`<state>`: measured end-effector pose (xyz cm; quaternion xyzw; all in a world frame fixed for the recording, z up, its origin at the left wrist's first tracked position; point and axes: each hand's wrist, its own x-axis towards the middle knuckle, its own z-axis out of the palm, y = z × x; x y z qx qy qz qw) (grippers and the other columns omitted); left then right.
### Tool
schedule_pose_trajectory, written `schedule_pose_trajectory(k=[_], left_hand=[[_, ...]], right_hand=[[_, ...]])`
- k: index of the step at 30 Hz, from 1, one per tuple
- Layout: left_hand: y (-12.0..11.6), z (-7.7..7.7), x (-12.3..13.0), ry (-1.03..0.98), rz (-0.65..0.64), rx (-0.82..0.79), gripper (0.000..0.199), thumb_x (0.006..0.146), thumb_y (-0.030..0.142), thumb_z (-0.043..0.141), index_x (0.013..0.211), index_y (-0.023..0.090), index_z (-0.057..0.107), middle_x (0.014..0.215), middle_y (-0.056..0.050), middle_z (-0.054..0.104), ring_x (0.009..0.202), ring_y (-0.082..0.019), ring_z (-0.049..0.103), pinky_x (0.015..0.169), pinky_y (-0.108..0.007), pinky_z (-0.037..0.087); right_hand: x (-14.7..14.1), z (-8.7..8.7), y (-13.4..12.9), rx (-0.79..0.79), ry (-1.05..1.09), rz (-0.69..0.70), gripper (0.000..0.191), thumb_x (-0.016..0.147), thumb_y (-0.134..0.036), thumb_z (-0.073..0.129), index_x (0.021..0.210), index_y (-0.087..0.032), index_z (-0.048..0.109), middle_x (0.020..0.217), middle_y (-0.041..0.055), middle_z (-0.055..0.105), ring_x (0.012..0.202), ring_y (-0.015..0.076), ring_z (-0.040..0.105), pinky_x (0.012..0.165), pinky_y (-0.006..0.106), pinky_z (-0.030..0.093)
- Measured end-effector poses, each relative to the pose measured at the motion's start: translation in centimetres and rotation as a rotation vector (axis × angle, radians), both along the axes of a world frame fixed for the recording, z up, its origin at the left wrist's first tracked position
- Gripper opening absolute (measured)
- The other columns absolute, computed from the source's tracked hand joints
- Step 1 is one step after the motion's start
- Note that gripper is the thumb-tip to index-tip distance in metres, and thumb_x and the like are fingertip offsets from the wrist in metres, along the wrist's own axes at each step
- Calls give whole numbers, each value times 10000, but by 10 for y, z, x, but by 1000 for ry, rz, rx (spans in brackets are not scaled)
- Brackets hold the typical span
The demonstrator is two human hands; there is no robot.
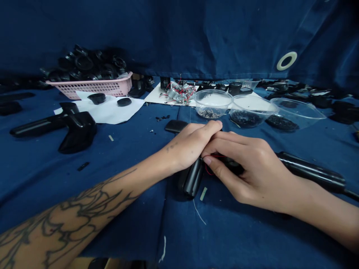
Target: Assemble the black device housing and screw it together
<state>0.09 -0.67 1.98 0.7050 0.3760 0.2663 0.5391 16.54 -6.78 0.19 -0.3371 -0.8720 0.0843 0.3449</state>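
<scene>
My left hand (193, 144) lies over a black plastic housing with a rounded handle (193, 181), its fingers wrapped down behind it and mostly hidden. My right hand (249, 164) meets it from the right, with thumb and forefinger pinched together at the housing. What sits between those fingertips is too small to make out. A thin red wire (208, 170) loops out just below the right fingertips. Beyond the left hand, a flat black end of a part (175, 126) shows. Behind my right wrist lies a black cylindrical tool (312, 170) with a cord.
Clear tubs (213, 102) of small screws and black pieces stand behind my hands. Small motors with red wires (181, 92) are heaped on white board. A pink basket (95, 89) of black parts is back left, with a black handle-shaped housing (78, 130) nearer. A blue curtain (168, 37) hangs behind.
</scene>
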Motion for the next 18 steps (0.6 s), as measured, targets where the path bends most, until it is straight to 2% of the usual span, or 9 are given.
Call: schedule_pose_trajectory(k=[18], left_hand=[[2, -2, 0, 4, -13, 17, 471, 975, 546, 488, 647, 209, 520, 665, 21, 533, 710, -154, 498, 661, -310, 379]], right_hand=[[0, 1, -1, -2, -19, -3, 123, 965, -59, 555, 925, -141, 637, 872, -15, 602, 761, 106, 507, 722, 294, 373]])
